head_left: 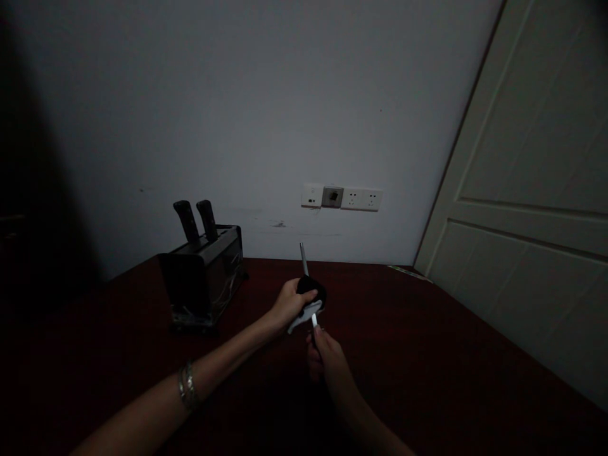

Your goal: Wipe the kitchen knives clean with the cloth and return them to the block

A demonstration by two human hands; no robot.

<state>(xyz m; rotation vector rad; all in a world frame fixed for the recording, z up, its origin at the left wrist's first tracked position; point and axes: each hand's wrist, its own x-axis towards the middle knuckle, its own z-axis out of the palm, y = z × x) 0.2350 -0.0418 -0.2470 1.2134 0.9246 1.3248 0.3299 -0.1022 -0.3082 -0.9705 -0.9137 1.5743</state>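
Note:
My left hand (289, 303) is closed around a small black-and-white sharpener-like tool (310, 303) held above the dark red table (427, 342). My right hand (325, 361) grips the handle of a knife, and its slim metal blade (304, 258) runs up through the tool and points at the wall. Both hands meet over the middle of the table. A bracelet sits on my left wrist (189, 385).
A dark knife block (204, 275) with two black handles sticking out stands at the left on the table, by the wall. A row of wall sockets (342, 197) lies behind. A pale door (532, 190) fills the right side. The room is dim.

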